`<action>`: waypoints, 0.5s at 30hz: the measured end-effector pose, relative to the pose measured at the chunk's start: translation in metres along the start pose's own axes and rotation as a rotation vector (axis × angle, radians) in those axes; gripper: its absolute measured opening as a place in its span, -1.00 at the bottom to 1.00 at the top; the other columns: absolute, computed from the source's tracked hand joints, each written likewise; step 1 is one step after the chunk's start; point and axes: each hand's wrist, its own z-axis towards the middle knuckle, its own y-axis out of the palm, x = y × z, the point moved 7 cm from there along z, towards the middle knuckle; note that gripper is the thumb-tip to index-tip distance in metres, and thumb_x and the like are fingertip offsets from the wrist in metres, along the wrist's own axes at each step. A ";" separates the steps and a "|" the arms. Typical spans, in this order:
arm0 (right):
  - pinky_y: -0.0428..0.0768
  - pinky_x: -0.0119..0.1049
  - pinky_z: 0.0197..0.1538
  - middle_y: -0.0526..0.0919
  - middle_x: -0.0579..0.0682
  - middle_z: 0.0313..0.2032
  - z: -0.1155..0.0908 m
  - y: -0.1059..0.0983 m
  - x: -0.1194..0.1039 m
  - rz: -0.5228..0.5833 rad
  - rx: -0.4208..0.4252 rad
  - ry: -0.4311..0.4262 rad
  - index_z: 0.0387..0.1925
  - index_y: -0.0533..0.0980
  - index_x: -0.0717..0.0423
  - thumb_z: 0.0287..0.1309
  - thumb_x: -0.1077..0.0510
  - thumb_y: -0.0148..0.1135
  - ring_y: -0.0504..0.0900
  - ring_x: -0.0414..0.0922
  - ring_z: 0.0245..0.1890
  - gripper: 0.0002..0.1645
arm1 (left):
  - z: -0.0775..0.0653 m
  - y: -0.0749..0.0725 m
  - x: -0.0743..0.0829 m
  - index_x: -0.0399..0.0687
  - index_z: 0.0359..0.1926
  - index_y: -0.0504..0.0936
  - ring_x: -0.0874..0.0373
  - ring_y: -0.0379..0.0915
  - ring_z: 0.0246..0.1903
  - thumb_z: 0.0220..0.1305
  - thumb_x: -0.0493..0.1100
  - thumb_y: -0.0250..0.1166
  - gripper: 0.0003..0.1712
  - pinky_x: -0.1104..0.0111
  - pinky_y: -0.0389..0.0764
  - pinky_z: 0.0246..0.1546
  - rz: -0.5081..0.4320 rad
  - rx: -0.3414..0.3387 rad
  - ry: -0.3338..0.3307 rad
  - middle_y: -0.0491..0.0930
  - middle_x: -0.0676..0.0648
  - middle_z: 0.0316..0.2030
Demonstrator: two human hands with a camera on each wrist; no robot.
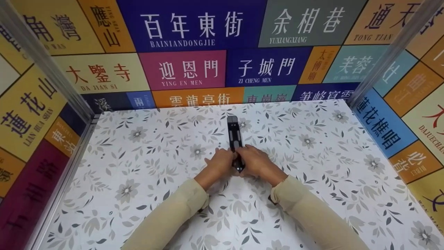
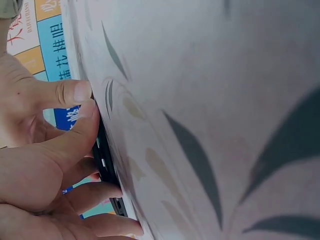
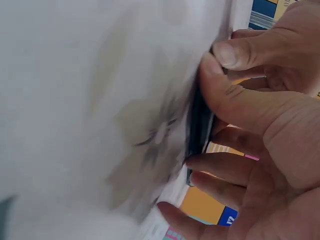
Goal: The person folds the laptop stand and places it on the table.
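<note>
A long, narrow black tool (image 1: 235,133) with a grey far end lies over the flowered tabletop, pointing away from me. My left hand (image 1: 221,161) grips its near part from the left, and my right hand (image 1: 256,160) grips it from the right. Both thumbs meet at the near end. In the left wrist view, the left thumb (image 2: 86,112) sits against the black edge, with the other fingers spread along the side. The right wrist view shows the right thumb (image 3: 212,67) on the tool (image 3: 199,125) and the right fingertips lower along it. The hands hide part of the near half.
A white table (image 1: 156,135) printed with grey leaves and flowers lies under both arms. Colourful panels with Chinese lettering (image 1: 184,69) stand behind it and at both sides. Metal corner posts (image 1: 59,66) rise at the back left and back right.
</note>
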 end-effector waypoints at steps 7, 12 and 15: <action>0.64 -0.04 -0.20 0.71 0.08 -0.24 -0.001 -0.002 0.007 0.031 -0.010 0.012 0.03 0.53 -0.03 -0.17 -0.01 0.71 0.64 0.03 -0.29 -0.30 | 0.004 0.002 0.001 0.11 -0.04 0.74 -0.19 0.56 0.13 -0.03 0.03 0.66 -0.51 -0.58 0.35 0.03 -0.014 -0.003 -0.029 0.71 -0.18 -0.02; 0.64 -0.04 -0.14 0.69 0.09 -0.21 -0.006 0.002 0.010 0.051 -0.055 0.015 0.17 0.51 -0.07 -0.13 0.03 0.69 0.62 0.02 -0.25 -0.21 | -0.002 0.005 0.000 0.15 0.09 0.71 -0.29 0.46 0.25 0.00 0.03 0.63 -0.42 -0.62 0.25 0.09 -0.045 -0.013 -0.040 0.66 -0.23 0.09; 0.64 -0.03 -0.07 0.70 0.13 -0.14 -0.008 0.003 0.011 0.054 -0.077 0.022 0.31 0.46 -0.07 -0.16 0.15 0.69 0.63 0.04 -0.19 -0.07 | -0.005 0.005 -0.001 0.18 0.14 0.69 -0.29 0.46 0.25 0.00 0.02 0.63 -0.38 -0.63 0.20 0.10 -0.077 -0.015 -0.027 0.65 -0.20 0.12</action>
